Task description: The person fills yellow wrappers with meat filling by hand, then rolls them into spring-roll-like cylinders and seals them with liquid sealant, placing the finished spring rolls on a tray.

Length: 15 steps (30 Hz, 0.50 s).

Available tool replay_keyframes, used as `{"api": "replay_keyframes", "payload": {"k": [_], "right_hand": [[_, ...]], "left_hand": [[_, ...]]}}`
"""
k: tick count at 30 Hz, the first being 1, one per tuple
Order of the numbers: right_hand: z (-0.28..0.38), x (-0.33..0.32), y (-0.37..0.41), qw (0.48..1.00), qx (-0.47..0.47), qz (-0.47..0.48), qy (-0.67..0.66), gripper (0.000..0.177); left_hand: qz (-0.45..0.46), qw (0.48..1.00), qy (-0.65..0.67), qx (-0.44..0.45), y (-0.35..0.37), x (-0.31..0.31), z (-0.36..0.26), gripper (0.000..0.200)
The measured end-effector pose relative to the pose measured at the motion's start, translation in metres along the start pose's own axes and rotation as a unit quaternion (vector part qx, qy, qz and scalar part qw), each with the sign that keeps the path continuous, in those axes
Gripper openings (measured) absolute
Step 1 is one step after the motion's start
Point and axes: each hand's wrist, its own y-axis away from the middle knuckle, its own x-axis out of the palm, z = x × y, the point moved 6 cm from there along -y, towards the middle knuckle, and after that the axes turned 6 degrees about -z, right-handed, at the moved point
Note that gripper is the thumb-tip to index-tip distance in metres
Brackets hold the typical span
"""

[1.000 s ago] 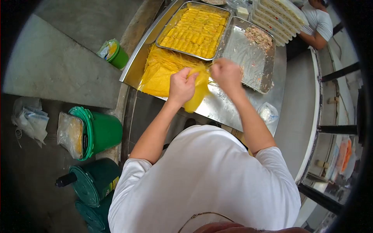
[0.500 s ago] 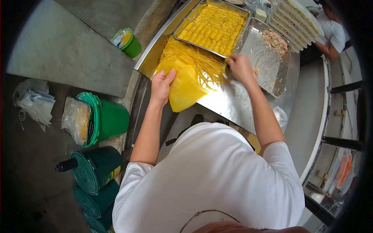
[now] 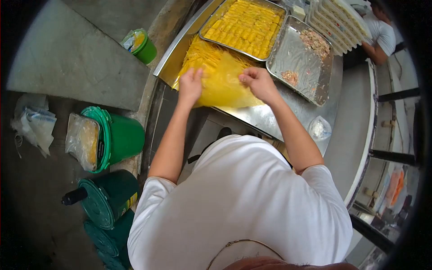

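Observation:
A thin, see-through yellow sheet [image 3: 225, 87], like a food wrapper, is stretched between my hands over the table's front edge. My left hand [image 3: 191, 86] is closed on its left side. At its upper right, my right hand [image 3: 260, 84] pinches the edge between thumb and fingers. Behind the sheet lies a pile of yellow shreds [image 3: 194, 55], partly covered by it. Beyond that, a metal tray [image 3: 265, 59] holds rows of small yellow rolls [image 3: 243, 29]. Right of my right hand stands a second metal tray [image 3: 301, 58] with pinkish minced filling [image 3: 315, 43] in it.
The steel table [image 3: 252, 120] carries a small clear bag of white stuff [image 3: 319, 129] and stacked white plastic trays [image 3: 339, 24]. A person in a white shirt [image 3: 380, 33] is at the far right. Green buckets [image 3: 126, 138] and plastic bags [image 3: 38, 121] stand on the left.
My right hand has come left from beside the filling tray and now grips the sheet. The sheet is spread wider between both hands, and a lump of filling shows in the tray.

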Motion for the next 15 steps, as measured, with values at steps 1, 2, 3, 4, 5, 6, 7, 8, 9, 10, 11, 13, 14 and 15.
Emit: {"api": "replay_keyframes", "payload": {"k": [1,2,3,4,5,6,7,8,9,10,11,13,14,15], "right_hand": [[-0.004,-0.01,0.002,1.0,0.003,-0.006,0.002,0.02],[-0.008,-0.022,0.005,1.0,0.01,-0.025,-0.01,0.018],[-0.013,-0.036,0.008,0.999,0.018,-0.045,-0.023,0.016],[-0.023,-0.046,0.012,0.997,0.035,-0.064,-0.039,0.012],[-0.033,-0.055,0.016,0.996,0.04,-0.073,-0.036,0.012],[-0.041,-0.063,0.023,0.99,0.07,-0.094,-0.076,0.011],[-0.05,-0.072,0.031,0.981,0.1,-0.115,-0.117,0.01],[-0.063,-0.079,0.037,0.98,0.114,-0.114,-0.113,0.009],[-0.075,-0.083,0.046,0.979,0.121,-0.122,-0.11,0.009],[-0.092,-0.087,0.054,0.975,0.15,-0.138,-0.093,0.009],[-0.11,-0.09,0.064,0.969,0.179,-0.154,-0.076,0.009],[-0.143,-0.097,0.085,0.96,0.19,-0.197,-0.065,0.009],[-0.159,-0.102,0.098,0.945,0.22,-0.236,-0.044,0.01],[-0.176,-0.107,0.114,0.928,0.252,-0.273,-0.023,0.012]], "left_hand": [[-0.049,0.997,0.053,-0.02,-0.007,-0.009,0.001,0.024],[-0.098,0.989,0.106,-0.041,-0.015,-0.017,0.003,0.028],[-0.132,0.988,0.082,0.02,-0.027,-0.024,0.007,0.026],[-0.133,0.988,0.075,0.033,-0.035,-0.029,-0.001,0.026],[-0.134,0.988,0.068,0.046,-0.041,-0.031,-0.008,0.026],[-0.124,0.988,0.073,0.046,-0.049,-0.025,-0.008,0.026],[-0.117,0.989,0.046,0.081,-0.056,-0.016,-0.012,0.027],[-0.109,0.987,0.02,0.114,-0.063,-0.006,-0.015,0.03],[-0.099,0.988,0.026,0.113,-0.072,0.008,-0.003,0.03],[-0.083,0.986,-0.069,0.128,-0.082,0.029,0.014,0.035],[-0.067,0.974,-0.163,0.145,-0.088,0.045,0.023,0.043],[-0.017,0.979,-0.159,0.124,-0.084,0.054,0.017,0.05],[0.02,0.982,-0.161,0.098,-0.084,0.061,0.014,0.059],[0.033,0.982,-0.157,0.101,-0.084,0.068,0.014,0.059]]}}
